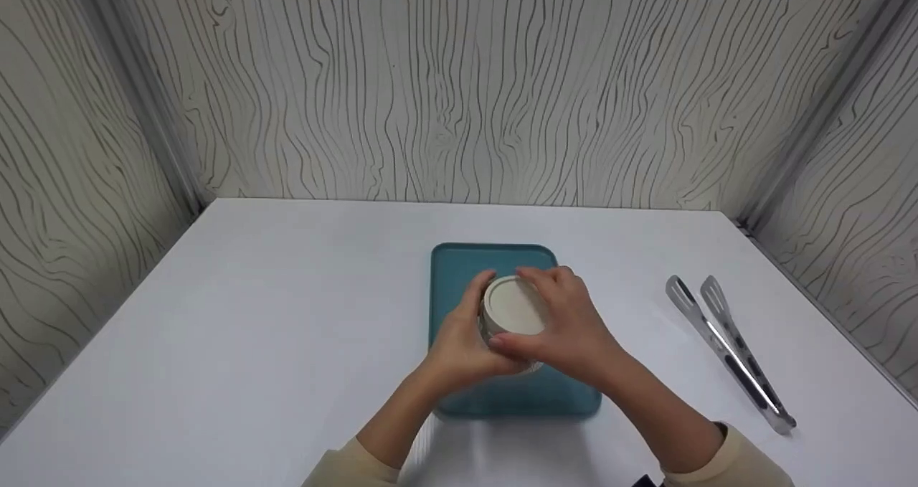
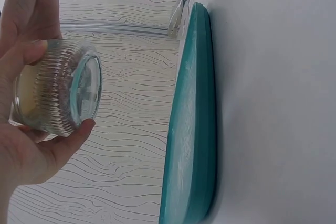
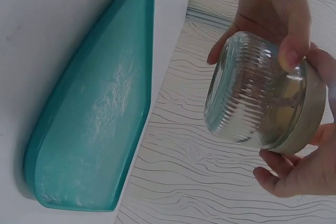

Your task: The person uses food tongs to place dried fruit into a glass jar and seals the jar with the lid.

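Observation:
A ribbed clear glass jar [image 3: 242, 90] with a cream lid [image 1: 515, 306] is held up above a teal tray [image 1: 495, 259]. Around the jar's glass side, my left hand [image 1: 462, 340] grips with thumb and fingers spread to either side. My right hand [image 1: 570, 322] holds the lid by its rim, thumb on the near side and fingers on the far side. Both wrist views show the jar tilted and raised off the tray. Through the glass [image 2: 58, 87] no clear contents show. The lid sits on the jar's mouth.
Metal tongs [image 1: 731, 351] with dark grip inserts lie spread on the white table [image 1: 251, 343], to the right of the tray. Wood-grain patterned panels [image 1: 445, 85] stand behind the table and at both sides. Whitish marks streak the tray's surface.

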The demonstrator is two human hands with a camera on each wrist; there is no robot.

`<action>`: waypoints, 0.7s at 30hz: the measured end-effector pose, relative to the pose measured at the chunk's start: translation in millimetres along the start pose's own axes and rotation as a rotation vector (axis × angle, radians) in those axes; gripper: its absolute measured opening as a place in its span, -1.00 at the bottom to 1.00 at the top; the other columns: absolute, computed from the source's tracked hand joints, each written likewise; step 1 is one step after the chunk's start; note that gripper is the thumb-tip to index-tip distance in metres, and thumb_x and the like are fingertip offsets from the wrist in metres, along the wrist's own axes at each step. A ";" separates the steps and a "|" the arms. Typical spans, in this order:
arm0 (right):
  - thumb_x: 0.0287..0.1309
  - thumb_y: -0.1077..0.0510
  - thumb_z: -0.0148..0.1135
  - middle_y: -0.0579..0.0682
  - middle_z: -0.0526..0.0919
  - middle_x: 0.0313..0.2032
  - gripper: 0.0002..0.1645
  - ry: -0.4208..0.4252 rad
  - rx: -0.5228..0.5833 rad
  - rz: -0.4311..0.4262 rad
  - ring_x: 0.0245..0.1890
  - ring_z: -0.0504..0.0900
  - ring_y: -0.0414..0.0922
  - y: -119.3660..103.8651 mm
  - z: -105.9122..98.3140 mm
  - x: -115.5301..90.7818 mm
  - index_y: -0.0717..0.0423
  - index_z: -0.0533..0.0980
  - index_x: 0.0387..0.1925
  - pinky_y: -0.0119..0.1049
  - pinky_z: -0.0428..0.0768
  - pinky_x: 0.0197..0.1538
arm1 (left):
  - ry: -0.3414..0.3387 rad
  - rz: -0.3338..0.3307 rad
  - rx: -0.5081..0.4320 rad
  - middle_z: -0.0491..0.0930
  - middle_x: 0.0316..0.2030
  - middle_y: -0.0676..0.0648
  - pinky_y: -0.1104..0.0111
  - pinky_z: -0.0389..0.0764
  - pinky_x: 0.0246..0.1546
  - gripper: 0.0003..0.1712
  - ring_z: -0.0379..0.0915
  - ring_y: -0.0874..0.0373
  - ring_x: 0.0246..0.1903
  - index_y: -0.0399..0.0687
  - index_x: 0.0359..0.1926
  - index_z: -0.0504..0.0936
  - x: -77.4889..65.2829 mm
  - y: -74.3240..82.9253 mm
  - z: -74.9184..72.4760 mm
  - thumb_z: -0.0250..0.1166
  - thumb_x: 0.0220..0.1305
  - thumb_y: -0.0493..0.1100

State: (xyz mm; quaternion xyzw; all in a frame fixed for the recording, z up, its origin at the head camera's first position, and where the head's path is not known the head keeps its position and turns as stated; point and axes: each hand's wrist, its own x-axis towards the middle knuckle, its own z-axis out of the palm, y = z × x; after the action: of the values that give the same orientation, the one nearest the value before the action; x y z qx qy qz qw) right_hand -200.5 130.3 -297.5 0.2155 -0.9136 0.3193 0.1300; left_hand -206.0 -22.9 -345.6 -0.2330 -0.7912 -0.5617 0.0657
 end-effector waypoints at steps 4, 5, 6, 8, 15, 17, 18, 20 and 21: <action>-0.51 -0.46 0.25 0.02 0.31 -0.25 0.13 0.072 -0.127 0.038 -0.25 0.27 -0.09 -3.4 6.8 -0.2 0.11 0.27 0.12 -0.16 0.38 -0.26 | -0.006 -0.009 0.007 0.33 0.00 0.05 0.27 0.41 -0.14 0.14 0.28 0.19 -0.07 0.14 0.25 -0.03 -0.6 0.4 0.7 0.46 -0.37 0.03; -0.51 -0.49 0.21 0.03 0.31 -0.26 0.17 0.081 -0.156 0.049 -0.26 0.26 -0.08 -4.2 8.0 -0.4 0.13 0.25 0.14 -0.16 0.36 -0.26 | -0.007 -0.008 0.010 0.33 0.00 0.05 0.26 0.41 -0.14 0.14 0.28 0.19 -0.07 0.15 0.25 -0.03 -0.7 0.3 0.9 0.45 -0.36 0.04; -0.51 -0.52 0.17 0.04 0.31 -0.27 0.21 0.084 -0.185 0.060 -0.27 0.26 -0.08 -4.9 8.8 -0.8 0.15 0.22 0.15 -0.16 0.34 -0.25 | -0.010 -0.004 0.013 0.33 0.01 0.04 0.26 0.40 -0.13 0.14 0.27 0.19 -0.06 0.14 0.25 -0.04 -1.0 0.2 1.0 0.45 -0.36 0.04; -0.51 -0.56 0.11 0.05 0.30 -0.27 0.26 0.071 -0.237 0.067 -0.29 0.26 -0.08 -6.2 8.2 -2.2 0.18 0.17 0.18 -0.15 0.32 -0.26 | -0.013 0.006 0.010 0.32 0.02 0.03 0.24 0.39 -0.11 0.13 0.27 0.18 -0.04 0.12 0.25 -0.04 -1.5 -0.5 1.1 0.45 -0.34 0.04; -0.40 -0.39 0.26 0.16 0.03 0.16 0.24 -0.171 -0.075 -0.029 0.12 0.04 0.08 -6.2 -18.5 -1.8 0.05 -0.05 0.28 0.14 0.27 -0.07 | -0.004 0.039 0.016 0.30 0.04 0.02 0.18 0.36 -0.09 0.12 0.24 0.16 -0.01 0.10 0.26 -0.04 -1.8 1.1 -0.8 0.42 -0.32 0.10; -0.39 -0.29 0.33 0.13 -0.17 0.26 0.25 -0.267 0.011 -0.066 0.20 -0.15 0.11 -5.1 -27.0 1.2 -0.01 -0.09 0.29 0.22 0.22 -0.06 | -0.006 0.035 0.009 0.30 0.03 0.03 0.16 0.35 -0.08 0.14 0.23 0.16 0.00 0.09 0.26 -0.05 -2.4 0.8 -1.5 0.43 -0.32 0.08; -0.39 -0.25 0.36 0.11 -0.25 0.28 0.25 -0.313 0.039 -0.085 0.22 -0.22 0.12 -4.5 -30.4 2.7 -0.02 -0.11 0.30 0.24 0.21 -0.05 | -0.009 0.033 0.005 0.30 0.04 0.03 0.15 0.34 -0.07 0.15 0.22 0.16 0.01 0.08 0.26 -0.06 -2.8 0.8 -1.6 0.43 -0.33 0.08; -0.37 -0.20 0.37 0.07 -0.34 0.29 0.25 -0.398 0.078 -0.114 0.23 -0.30 0.12 -3.2 -35.3 5.2 -0.05 -0.15 0.31 0.26 0.17 -0.04 | -0.016 0.029 -0.001 0.29 0.05 0.04 0.14 0.31 -0.05 0.17 0.21 0.17 0.03 0.06 0.27 -0.07 -3.4 0.6 -1.6 0.44 -0.34 0.08; -0.35 -0.17 0.37 0.04 -0.36 0.29 0.25 -0.436 0.097 -0.127 0.23 -0.33 0.11 -2.5 -37.0 6.4 -0.05 -0.17 0.31 0.25 0.16 -0.02 | -0.020 0.027 -0.008 0.29 0.05 0.05 0.14 0.31 -0.04 0.18 0.21 0.17 0.02 0.06 0.27 -0.08 -3.6 0.8 -1.7 0.44 -0.34 0.08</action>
State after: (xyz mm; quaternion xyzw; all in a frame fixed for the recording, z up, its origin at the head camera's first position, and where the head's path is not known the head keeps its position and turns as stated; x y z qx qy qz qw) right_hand -201.2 150.3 -265.6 0.3424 -0.8883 0.2999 -0.0611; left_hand -202.8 -25.3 -345.6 -0.2495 -0.7863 -0.5616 0.0644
